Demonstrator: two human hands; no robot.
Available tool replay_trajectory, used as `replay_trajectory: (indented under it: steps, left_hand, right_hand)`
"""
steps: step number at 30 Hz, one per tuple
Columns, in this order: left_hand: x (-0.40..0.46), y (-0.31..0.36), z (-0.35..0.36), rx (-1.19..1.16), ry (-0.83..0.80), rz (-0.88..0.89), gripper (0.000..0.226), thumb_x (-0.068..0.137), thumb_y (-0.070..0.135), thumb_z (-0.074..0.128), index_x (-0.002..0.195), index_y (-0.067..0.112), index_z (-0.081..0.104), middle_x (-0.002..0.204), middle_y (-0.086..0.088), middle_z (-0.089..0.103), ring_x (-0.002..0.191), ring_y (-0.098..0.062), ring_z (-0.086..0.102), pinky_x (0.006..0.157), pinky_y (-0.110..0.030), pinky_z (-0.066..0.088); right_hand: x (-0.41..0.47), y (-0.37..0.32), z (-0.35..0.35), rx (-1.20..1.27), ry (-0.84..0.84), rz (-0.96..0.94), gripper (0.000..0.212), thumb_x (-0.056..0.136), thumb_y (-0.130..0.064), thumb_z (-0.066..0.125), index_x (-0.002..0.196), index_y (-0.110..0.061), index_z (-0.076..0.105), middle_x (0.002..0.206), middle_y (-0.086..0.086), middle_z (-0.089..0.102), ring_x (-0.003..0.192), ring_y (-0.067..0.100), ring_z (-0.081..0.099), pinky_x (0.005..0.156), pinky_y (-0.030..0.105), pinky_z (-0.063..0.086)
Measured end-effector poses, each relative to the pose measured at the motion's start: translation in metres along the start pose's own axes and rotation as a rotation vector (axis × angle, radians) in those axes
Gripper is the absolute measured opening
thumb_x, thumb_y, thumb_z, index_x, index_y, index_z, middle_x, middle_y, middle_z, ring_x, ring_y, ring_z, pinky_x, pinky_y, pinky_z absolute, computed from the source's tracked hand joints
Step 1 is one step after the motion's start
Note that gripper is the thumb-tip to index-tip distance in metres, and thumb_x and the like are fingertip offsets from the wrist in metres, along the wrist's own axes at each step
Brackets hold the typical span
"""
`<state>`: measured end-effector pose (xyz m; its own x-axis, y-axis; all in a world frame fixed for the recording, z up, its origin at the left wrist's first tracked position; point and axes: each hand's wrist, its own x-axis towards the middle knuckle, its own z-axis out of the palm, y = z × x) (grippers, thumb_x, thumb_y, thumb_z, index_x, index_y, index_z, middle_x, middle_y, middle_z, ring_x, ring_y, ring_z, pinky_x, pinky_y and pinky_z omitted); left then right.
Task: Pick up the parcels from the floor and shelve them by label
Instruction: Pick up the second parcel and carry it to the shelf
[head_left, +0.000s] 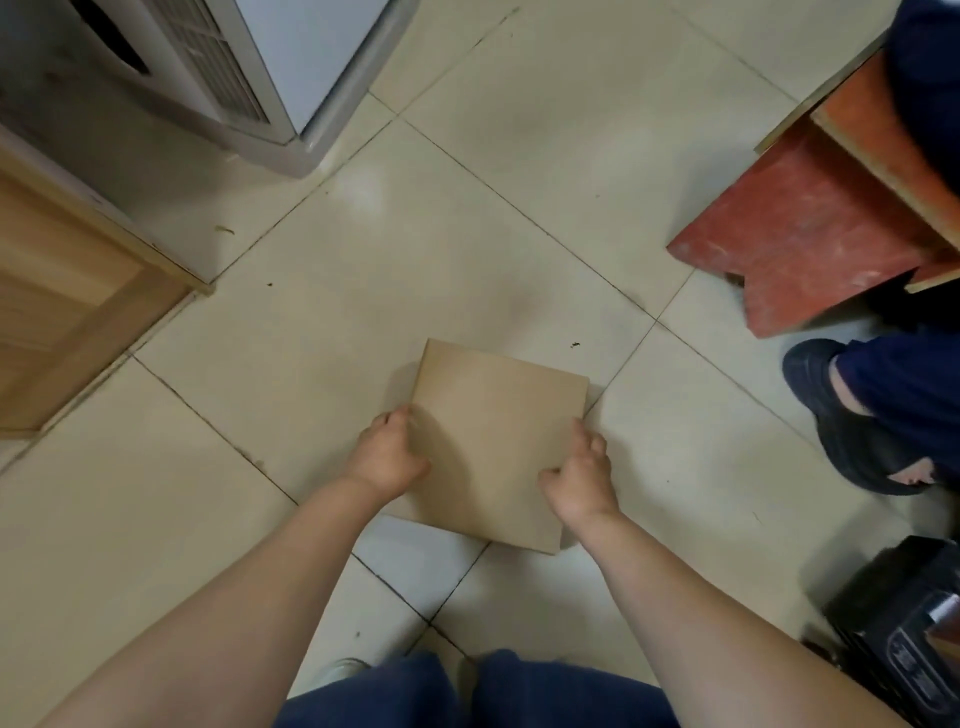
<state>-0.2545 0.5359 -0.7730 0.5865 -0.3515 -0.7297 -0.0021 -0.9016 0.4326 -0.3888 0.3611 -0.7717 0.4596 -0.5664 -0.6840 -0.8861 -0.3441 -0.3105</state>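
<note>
A flat brown cardboard parcel (498, 426) lies on the cream tiled floor (467, 234), slightly turned, plain side up with no label showing. My left hand (387, 452) grips its left edge, fingers curled around the side. On the opposite edge my right hand (579, 475) holds the parcel the same way. Both forearms reach down from the bottom of the view. Whether the parcel is off the floor I cannot tell.
A light wooden cabinet (62, 291) stands at the left. A white floor-standing appliance (249, 67) is at the top left. At the right, a red stool (810, 228) with another person's leg and dark shoe (857, 421). A black device (904, 639) sits bottom right.
</note>
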Motion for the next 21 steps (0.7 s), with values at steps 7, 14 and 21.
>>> replay_trajectory:
  steps: [7, 14, 21]
  left_hand:
    - [0.010, 0.001, 0.005, -0.274, -0.035, -0.063, 0.063, 0.069, 0.005, 0.066, 0.126, 0.012, 0.040, 0.112, -0.012, 0.057, 0.096, -0.028, 0.058, 0.080, -0.034, 0.051]
    - [-0.032, 0.017, -0.026, -0.367, 0.052, -0.096, 0.067, 0.063, 0.016, 0.067, 0.125, 0.014, 0.043, 0.122, -0.009, 0.047, 0.109, -0.029, 0.050, 0.092, -0.041, 0.048]
    - [-0.113, 0.059, -0.100, -0.450, 0.149, -0.065, 0.074, 0.080, 0.008, 0.056, 0.145, 0.016, 0.020, 0.138, -0.007, 0.031, 0.128, -0.025, 0.033, 0.103, -0.037, 0.037]
  right_hand:
    - [0.020, 0.004, 0.015, 0.416, -0.036, 0.186, 0.075, 0.074, -0.006, 0.054, 0.140, -0.016, 0.022, 0.133, 0.013, 0.047, 0.110, 0.032, 0.055, 0.091, 0.040, 0.049]
    - [-0.006, -0.019, -0.013, 0.548, -0.064, 0.255, 0.073, 0.073, 0.001, 0.043, 0.140, -0.015, 0.021, 0.134, 0.011, 0.048, 0.112, 0.029, 0.054, 0.079, 0.029, 0.044]
    - [-0.074, -0.065, -0.089, 0.721, -0.118, 0.253, 0.073, 0.045, -0.004, 0.035, 0.116, -0.020, 0.034, 0.119, 0.001, 0.036, 0.097, 0.021, 0.044, 0.056, 0.025, 0.036]
